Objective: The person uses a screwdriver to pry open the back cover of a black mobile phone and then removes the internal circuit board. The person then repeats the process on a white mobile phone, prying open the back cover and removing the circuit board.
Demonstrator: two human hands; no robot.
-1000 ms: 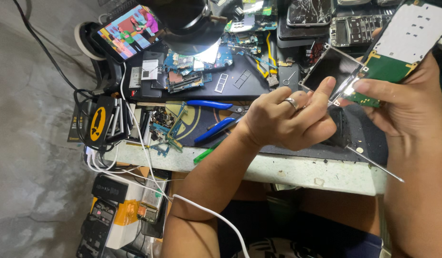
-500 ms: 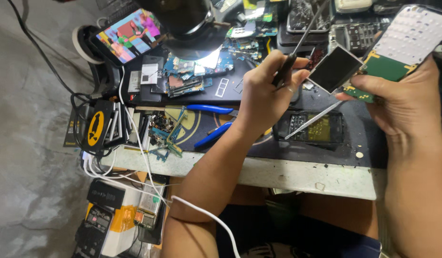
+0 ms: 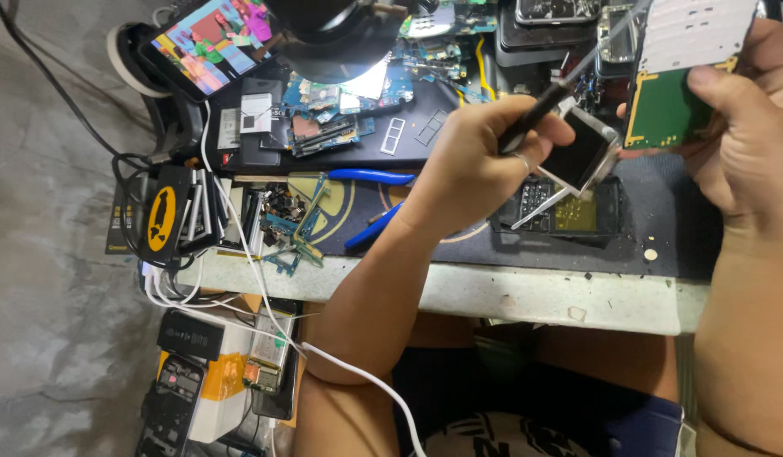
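Green circuit board [image 3: 669, 110] with a white keypad sheet on its upper part, held up at top right above the desk [image 3: 527, 292]; right hand [image 3: 742, 127] grips it, thumb pressed on the board's face, other fingers behind it. Small dark display module [image 3: 580, 152] hangs from the board's lower left corner, tilted. Left hand [image 3: 476, 165] closed around a thin dark tool [image 3: 548, 97], pinched between thumb and fingers, its shaft slanting up to the right just beside the display; ring on one finger. Below the hands: black phone frame [image 3: 560, 207] lying flat on the dark work mat [image 3: 662, 228]. Left of the forearm: blue-handled pliers [image 3: 370, 176], loose circuit boards [image 3: 332, 114], black lamp head [image 3: 336, 34] casting light, phone with a colourful lit screen [image 3: 214, 42]. White cable [image 3: 256, 279] runs over the desk's front edge, crossing beneath the left elbow. Black and yellow boxes [image 3: 197, 381] sit on the floor below
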